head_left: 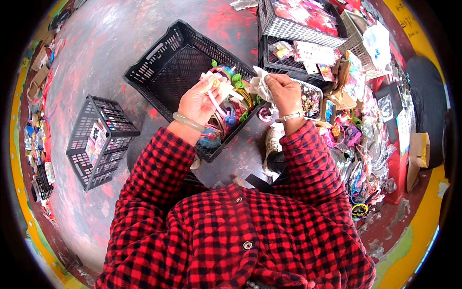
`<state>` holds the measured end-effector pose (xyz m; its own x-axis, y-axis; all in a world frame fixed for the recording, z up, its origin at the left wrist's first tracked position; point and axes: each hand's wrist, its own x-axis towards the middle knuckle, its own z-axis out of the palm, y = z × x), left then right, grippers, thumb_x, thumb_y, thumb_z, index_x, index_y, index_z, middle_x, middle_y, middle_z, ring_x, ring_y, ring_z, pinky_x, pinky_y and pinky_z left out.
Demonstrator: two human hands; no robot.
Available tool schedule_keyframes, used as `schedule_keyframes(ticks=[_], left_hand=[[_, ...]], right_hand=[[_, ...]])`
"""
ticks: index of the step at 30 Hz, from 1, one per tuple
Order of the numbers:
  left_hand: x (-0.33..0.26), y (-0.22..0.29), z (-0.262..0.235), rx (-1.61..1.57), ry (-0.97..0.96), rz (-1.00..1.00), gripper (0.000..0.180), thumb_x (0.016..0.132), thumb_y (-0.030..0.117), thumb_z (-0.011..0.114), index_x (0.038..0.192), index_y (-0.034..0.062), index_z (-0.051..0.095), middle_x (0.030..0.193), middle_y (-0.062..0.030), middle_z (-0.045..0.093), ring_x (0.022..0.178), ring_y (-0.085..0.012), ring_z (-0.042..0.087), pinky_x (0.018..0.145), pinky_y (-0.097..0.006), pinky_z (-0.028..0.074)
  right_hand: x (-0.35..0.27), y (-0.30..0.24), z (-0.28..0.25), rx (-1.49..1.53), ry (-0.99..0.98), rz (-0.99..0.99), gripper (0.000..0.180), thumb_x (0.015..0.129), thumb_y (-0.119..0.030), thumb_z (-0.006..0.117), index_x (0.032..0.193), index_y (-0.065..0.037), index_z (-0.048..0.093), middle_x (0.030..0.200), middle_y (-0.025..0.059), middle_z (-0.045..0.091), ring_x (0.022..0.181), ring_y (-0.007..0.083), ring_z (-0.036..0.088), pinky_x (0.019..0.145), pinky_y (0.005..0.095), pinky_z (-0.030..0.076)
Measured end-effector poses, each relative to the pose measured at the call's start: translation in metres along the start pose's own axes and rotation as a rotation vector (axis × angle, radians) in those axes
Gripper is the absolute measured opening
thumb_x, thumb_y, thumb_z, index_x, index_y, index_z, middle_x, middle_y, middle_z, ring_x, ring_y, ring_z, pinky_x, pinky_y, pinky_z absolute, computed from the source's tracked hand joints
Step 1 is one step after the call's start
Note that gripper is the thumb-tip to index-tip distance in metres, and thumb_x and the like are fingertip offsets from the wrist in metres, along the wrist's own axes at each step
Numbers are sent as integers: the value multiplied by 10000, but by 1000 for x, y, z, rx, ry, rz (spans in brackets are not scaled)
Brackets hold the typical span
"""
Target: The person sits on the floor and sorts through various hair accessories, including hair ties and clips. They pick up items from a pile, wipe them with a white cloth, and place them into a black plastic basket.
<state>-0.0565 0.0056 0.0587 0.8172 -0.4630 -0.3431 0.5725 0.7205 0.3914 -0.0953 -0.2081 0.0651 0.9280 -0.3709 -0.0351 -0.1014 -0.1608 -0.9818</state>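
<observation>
A small pale packet with a yellow trinket (215, 83) sits pinched between the thumb and fingers of the left hand (198, 102), held just above the large black crate (159, 72). Beside those fingers, the right hand (284, 91) is closed around a crumpled white wrapper (259, 83), nearly touching the packet. Below both sets of fingers lie coloured hair accessories (231, 115) in the crate's corner. The step in hand looks like unwrapping or sorting one piece; the next move calls for a steady pinch while the wrapper is pulled apart from it.
</observation>
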Motion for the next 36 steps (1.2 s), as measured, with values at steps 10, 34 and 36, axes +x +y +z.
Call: schedule_keyframes(ticks=[10, 34, 36], left_hand=[[1, -9, -6, 36, -55, -17, 141, 859, 52, 538, 994, 10, 551, 908, -90, 608, 852, -227, 606, 809, -364, 495], [-9, 16, 16, -14, -135, -44, 182, 875, 132, 523, 1024, 38, 571, 880, -71, 628, 797, -173, 588, 707, -316, 470], [-6, 5, 9, 27, -205, -43, 161, 868, 112, 538, 1004, 33, 571, 929, -85, 618, 834, -185, 592, 744, -323, 479]], right_hand=[[-18, -13, 18, -183, -596, -223, 246, 812, -153, 561, 1010, -14, 602, 809, 158, 595, 832, 268, 578, 746, 341, 437], [-12, -1, 12, -46, -600, -485, 130, 819, -144, 613, 909, -51, 629, 764, 85, 553, 759, 223, 519, 682, 328, 430], [-16, -3, 17, -39, -581, -442, 127, 831, -157, 595, 885, -45, 622, 757, 95, 548, 742, 237, 520, 666, 332, 427]])
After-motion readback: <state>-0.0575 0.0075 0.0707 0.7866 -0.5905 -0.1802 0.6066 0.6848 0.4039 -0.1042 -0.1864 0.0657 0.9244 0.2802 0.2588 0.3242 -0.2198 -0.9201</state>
